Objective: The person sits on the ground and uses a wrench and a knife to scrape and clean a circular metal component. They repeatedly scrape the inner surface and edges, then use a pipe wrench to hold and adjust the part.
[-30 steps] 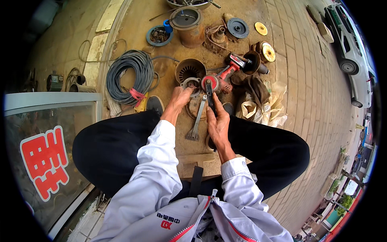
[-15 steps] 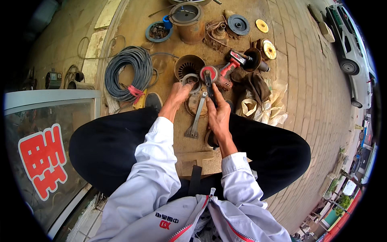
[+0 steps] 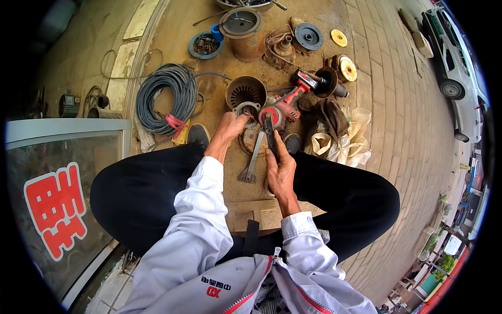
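My left hand (image 3: 228,130) grips the near edge of a ring-shaped grey metal part (image 3: 249,109) with an open middle. Beyond that part a rusty slotted motor housing (image 3: 246,89) stands with its hollow side up. To the right, my right hand (image 3: 282,170) is closed on a long black hand tool (image 3: 270,135). The tool's far end overlaps the red disc (image 3: 277,114) of a red cordless power tool (image 3: 291,102) lying on the ground; its exact kind is unclear. Between my hands lies a grey metal bar (image 3: 253,159) with a wide flat end, over a round rusty plate (image 3: 247,140).
A coiled black cable (image 3: 144,104) lies at the left. Farther off stand a rusty cylinder (image 3: 250,46), a blue bowl of small parts (image 3: 197,51) and a grey disc (image 3: 308,36). At right are a dark cloth (image 3: 332,116) and crumpled plastic bags (image 3: 351,138). A glass door (image 3: 63,183) is near left.
My right hand has drawn nearer to me with the black tool, and its far end now sits lower on the red disc. My left hand stays almost in place on the ring-shaped part.
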### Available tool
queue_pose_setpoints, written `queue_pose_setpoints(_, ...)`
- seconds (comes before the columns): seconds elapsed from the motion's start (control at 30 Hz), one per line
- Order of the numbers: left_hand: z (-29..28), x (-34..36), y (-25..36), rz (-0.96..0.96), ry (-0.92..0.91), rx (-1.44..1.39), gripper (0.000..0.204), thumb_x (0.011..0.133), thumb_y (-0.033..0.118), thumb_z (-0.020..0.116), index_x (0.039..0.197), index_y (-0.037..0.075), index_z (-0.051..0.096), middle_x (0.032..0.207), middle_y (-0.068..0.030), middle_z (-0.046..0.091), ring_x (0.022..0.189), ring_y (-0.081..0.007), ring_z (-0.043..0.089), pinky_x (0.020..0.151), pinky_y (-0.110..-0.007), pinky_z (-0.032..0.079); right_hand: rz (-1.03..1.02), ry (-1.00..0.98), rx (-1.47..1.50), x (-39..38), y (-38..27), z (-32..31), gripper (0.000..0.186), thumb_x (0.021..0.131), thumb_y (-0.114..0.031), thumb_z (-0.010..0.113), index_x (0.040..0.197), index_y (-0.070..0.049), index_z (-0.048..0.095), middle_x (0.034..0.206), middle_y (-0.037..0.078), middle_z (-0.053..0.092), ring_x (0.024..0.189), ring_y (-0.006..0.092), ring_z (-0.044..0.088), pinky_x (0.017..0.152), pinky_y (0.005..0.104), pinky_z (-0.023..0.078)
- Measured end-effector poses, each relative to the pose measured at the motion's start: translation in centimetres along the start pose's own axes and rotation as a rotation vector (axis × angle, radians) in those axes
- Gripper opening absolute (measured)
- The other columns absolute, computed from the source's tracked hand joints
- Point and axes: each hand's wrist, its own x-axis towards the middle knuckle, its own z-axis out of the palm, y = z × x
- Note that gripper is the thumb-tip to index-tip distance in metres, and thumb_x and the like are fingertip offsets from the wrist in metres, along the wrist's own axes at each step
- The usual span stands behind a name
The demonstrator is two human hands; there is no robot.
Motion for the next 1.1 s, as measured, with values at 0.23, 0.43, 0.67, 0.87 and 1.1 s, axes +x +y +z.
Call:
queue_pose_setpoints(0.23,0.1,-0.4,1.0,0.017,0.006,-0.009,0.045,0.094,0.037,0.064,0.064,0.007,0.048,0.057,-0.0002,0.039,0.049,-0.0133,0.035,0.046,-0.038,0.024,0.153,-0.054,0.067,1.4,-2.0,-0.5,0.051,0.097,-0.004,0.06,0.147,-0.002,0.052,0.111,0.024,0.073,0.098,0.0189,0.07,0.086,0.0327,0.054)
queue_pose_setpoints(0.43,0.3,0.3,0.1,0.011,-0.018,-0.027,0.045,0.095,0.039,0.063,0.066,0.006,0.051,0.06,-0.0011,0.041,0.05,-0.013,0.035,0.045,-0.037,0.025,0.27,-0.106,0.038,2.3,-2.6,-0.7,0.05,0.097,-0.003,0.059,0.147,-0.002,0.052,0.115,0.025,0.072,0.104,0.0208,0.071,0.089,0.0321,0.052)
queue_pose_setpoints(0.67,0.3,1.6,-1.7,0.023,0.007,-0.005,0.044,0.095,0.036,0.065,0.066,0.006,0.051,0.056,0.0,0.039,0.049,-0.0119,0.034,0.045,-0.037,0.022,0.081,-0.031,0.032,-1.1,-0.9,-0.2,0.051,0.097,-0.001,0.058,0.147,-0.003,0.052,0.127,0.027,0.068,0.12,0.0223,0.066,0.096,0.0334,0.051)
queue_pose_setpoints(0.87,0.2,0.8,-1.0,0.042,-0.01,-0.015,0.043,0.094,0.038,0.065,0.068,0.007,0.053,0.059,-0.0003,0.04,0.051,-0.0127,0.034,0.047,-0.038,0.024,0.19,-0.061,0.036,0.2,-1.7,-0.4,0.049,0.098,-0.004,0.058,0.147,-0.003,0.053,0.119,0.029,0.07,0.108,0.0229,0.07,0.091,0.0345,0.052)
queue_pose_setpoints(1.1,0.1,-0.1,0.3,0.009,-0.008,-0.026,0.043,0.093,0.036,0.065,0.066,0.006,0.052,0.058,-0.0011,0.041,0.05,-0.0137,0.035,0.047,-0.039,0.025,0.305,-0.1,0.09,2.5,-3.0,-0.5,0.053,0.096,0.0,0.059,0.148,-0.004,0.052,0.115,0.027,0.071,0.102,0.0232,0.071,0.089,0.0353,0.053)
